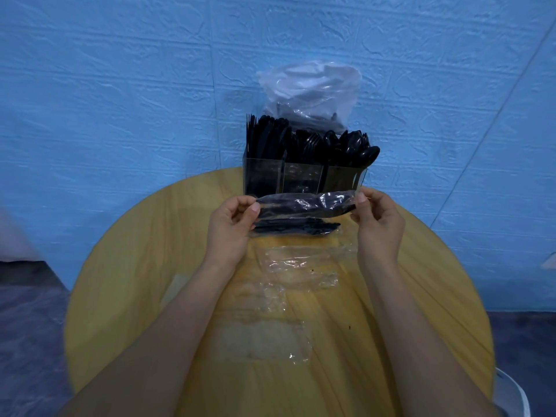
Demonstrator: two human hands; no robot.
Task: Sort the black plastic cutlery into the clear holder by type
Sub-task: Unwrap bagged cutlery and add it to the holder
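A clear holder point(304, 176) with three compartments stands at the far edge of the round table. Black knives fill its left part, forks the middle, spoons the right. Just in front of it I hold a wrapped cutlery packet point(305, 204) level above the table. My left hand point(233, 224) pinches its left end and my right hand point(377, 219) pinches its right end. Under the packet, more wrapped black cutlery point(296, 228) lies on the table.
A big clear bag point(311, 91) holding more black cutlery leans on the blue wall behind the holder. Several empty clear wrappers point(301, 260) lie on the yellow wooden table point(135, 266) between my forearms. A white chair edge point(517, 395) shows at the bottom right.
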